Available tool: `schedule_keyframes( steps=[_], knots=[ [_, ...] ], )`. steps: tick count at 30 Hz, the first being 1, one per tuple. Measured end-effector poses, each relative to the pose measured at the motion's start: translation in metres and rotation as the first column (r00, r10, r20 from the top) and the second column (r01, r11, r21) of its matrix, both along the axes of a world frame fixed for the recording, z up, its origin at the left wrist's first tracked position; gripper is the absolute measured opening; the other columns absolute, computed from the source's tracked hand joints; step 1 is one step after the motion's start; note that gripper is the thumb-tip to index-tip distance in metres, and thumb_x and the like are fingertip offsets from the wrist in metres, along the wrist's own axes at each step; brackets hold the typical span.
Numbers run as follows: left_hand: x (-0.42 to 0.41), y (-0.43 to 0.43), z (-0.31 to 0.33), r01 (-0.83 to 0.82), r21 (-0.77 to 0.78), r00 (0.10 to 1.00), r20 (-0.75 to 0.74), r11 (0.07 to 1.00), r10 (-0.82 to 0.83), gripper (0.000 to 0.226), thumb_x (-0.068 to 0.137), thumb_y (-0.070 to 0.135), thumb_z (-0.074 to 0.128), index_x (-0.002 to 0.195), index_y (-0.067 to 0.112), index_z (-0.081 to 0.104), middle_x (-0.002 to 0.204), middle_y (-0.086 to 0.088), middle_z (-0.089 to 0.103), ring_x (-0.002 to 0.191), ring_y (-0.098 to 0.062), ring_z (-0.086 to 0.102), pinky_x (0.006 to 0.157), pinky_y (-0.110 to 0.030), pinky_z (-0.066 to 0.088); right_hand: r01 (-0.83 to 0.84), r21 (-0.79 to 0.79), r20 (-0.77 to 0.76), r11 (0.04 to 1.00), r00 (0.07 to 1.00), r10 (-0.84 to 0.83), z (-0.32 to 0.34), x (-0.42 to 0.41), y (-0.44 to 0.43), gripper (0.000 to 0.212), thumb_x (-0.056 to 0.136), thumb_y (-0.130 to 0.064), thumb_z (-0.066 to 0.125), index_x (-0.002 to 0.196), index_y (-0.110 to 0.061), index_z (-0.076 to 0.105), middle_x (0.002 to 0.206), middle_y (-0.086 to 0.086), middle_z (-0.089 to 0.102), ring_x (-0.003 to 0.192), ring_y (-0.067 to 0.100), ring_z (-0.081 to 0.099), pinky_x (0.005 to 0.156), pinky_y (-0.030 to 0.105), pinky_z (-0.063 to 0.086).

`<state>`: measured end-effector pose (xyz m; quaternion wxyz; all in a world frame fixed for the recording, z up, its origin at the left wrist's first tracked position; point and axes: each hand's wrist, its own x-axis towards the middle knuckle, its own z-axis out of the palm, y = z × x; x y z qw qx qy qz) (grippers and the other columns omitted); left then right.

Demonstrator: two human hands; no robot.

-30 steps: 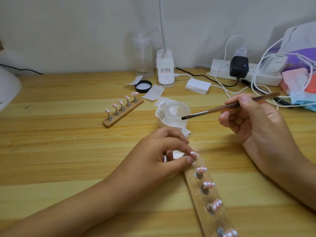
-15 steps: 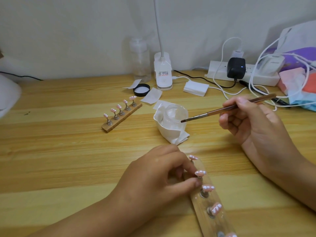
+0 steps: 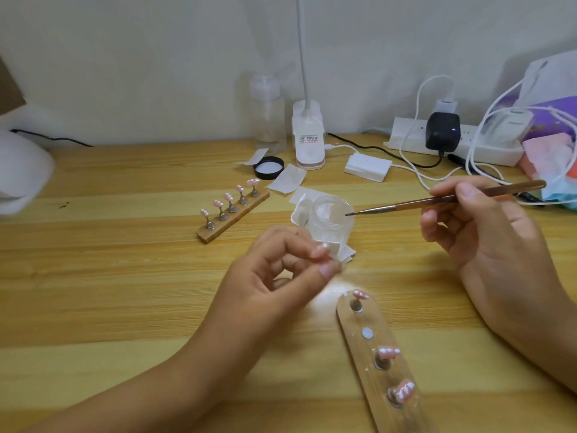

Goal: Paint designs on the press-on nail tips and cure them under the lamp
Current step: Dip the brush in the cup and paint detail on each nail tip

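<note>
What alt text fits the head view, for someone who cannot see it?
A left hand pinches a pink nail tip above a table, while the right hand holds a brush pointing at a clear jar. The near strip of tips has one bare spot; a far strip is full.

One pink nail tip (image 3: 321,252) with white dots is pinched in the left hand (image 3: 274,285), held just beyond the near wooden strip (image 3: 359,348); that strip carries three like tips on metal stands and one bare round spot (image 3: 367,333) second from its far end. The far strip (image 3: 232,218) lies aslant with five dotted tips upright on stands; the brush (image 3: 437,201), gripped by the right hand (image 3: 487,239), points at the rim of the clear jar (image 3: 331,220).
</note>
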<state>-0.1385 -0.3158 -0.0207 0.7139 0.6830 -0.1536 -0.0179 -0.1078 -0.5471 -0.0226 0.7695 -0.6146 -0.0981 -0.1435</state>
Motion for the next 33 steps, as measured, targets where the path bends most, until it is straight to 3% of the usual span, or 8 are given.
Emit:
schedule_keyframes(
  steps=[5, 9, 12, 17, 19, 23, 26, 33],
  knots=[
    [0.01, 0.003, 0.0, -0.071, -0.159, 0.99, -0.135, 0.985, 0.049, 0.003, 0.072, 0.029, 0.074, 0.073, 0.031, 0.072, 0.088, 0.0, 0.075, 0.07, -0.003, 0.063, 0.059, -0.013, 0.048, 0.006, -0.039, 0.011, 0.999, 1.0, -0.006, 0.0, 0.001, 0.0, 0.028, 0.096, -0.023, 0.044, 0.086, -0.029, 0.07, 0.078, -0.007, 0.065, 0.076, 0.009, 0.061, 0.068, 0.02, 0.051],
    [0.015, 0.005, -0.001, -0.137, -0.223, 0.965, -0.251, 0.965, 0.079, 0.01, 0.073, 0.022, 0.071, 0.077, 0.031, 0.075, 0.081, 0.003, 0.072, 0.068, -0.001, 0.061, 0.063, -0.014, 0.051, 0.013, -0.086, 0.032, 0.996, 0.999, -0.01, 0.0, 0.001, -0.001, 0.027, 0.095, -0.02, 0.045, 0.09, -0.029, 0.07, 0.083, -0.008, 0.065, 0.081, 0.009, 0.06, 0.069, 0.02, 0.05],
    [0.014, 0.003, -0.001, -0.157, -0.215, 0.969, -0.223, 0.964, 0.108, 0.01, 0.078, 0.028, 0.066, 0.081, 0.034, 0.073, 0.08, 0.01, 0.065, 0.068, -0.003, 0.056, 0.064, -0.017, 0.05, 0.02, -0.146, 0.053, 0.989, 0.998, -0.013, -0.002, -0.001, 0.0, 0.021, 0.094, -0.023, 0.05, 0.094, -0.029, 0.07, 0.087, -0.006, 0.065, 0.083, 0.012, 0.059, 0.072, 0.022, 0.05],
    [0.015, -0.003, 0.001, -0.194, -0.309, 0.941, -0.326, 0.931, 0.088, 0.007, 0.083, 0.038, 0.068, 0.088, 0.037, 0.064, 0.107, 0.009, 0.063, 0.076, -0.009, 0.066, 0.061, -0.019, 0.052, 0.01, -0.252, 0.069, 0.968, 0.998, 0.008, -0.003, -0.005, 0.003, 0.022, 0.094, -0.021, 0.052, 0.099, -0.028, 0.072, 0.094, -0.001, 0.067, 0.089, 0.013, 0.06, 0.077, 0.023, 0.049],
    [0.018, -0.003, 0.002, -0.159, -0.361, 0.925, -0.379, 0.919, 0.011, 0.02, 0.079, 0.036, 0.059, 0.097, 0.028, 0.055, 0.113, 0.005, 0.066, 0.088, -0.021, 0.073, 0.066, -0.024, 0.057, 0.004, -0.273, 0.072, 0.962, 0.997, 0.016, -0.003, -0.007, 0.004, 0.021, 0.094, -0.022, 0.053, 0.099, -0.028, 0.072, 0.095, 0.0, 0.068, 0.089, 0.012, 0.06, 0.078, 0.023, 0.049],
    [0.02, 0.0, 0.008, -0.014, -0.429, 0.897, -0.405, 0.903, -0.178, 0.018, 0.084, 0.033, 0.054, 0.098, 0.027, 0.045, 0.115, 0.002, 0.07, 0.1, -0.039, 0.069, 0.082, -0.038, 0.059, -0.01, -0.284, 0.074, 0.959, 0.997, 0.032, -0.002, -0.01, 0.005, 0.027, 0.095, -0.027, 0.048, 0.101, -0.03, 0.074, 0.104, 0.001, 0.068, 0.096, 0.017, 0.061, 0.079, 0.027, 0.049],
    [0.021, 0.0, 0.008, 0.03, -0.413, 0.885, -0.412, 0.91, -0.216, 0.014, 0.086, 0.032, 0.052, 0.097, 0.027, 0.046, 0.132, 0.001, 0.057, 0.104, -0.039, 0.068, 0.088, -0.042, 0.057, -0.005, -0.314, 0.061, 0.949, 0.998, 0.026, -0.003, -0.009, 0.007, 0.032, 0.096, -0.023, 0.043, 0.1, -0.031, 0.074, 0.104, 0.001, 0.069, 0.094, 0.017, 0.061, 0.078, 0.029, 0.048],
    [0.02, -0.001, 0.0, 0.122, -0.355, 0.916, -0.321, 0.927, -0.243, 0.003, 0.088, 0.03, 0.052, 0.091, 0.03, 0.052, 0.136, 0.012, 0.058, 0.109, -0.033, 0.067, 0.094, -0.037, 0.054, -0.07, -0.346, 0.02, 0.936, 0.996, 0.082, -0.004, -0.009, 0.007, 0.032, 0.096, -0.024, 0.042, 0.098, -0.018, 0.073, 0.097, 0.007, 0.07, 0.089, 0.016, 0.062, 0.075, 0.028, 0.048]
  ],
)
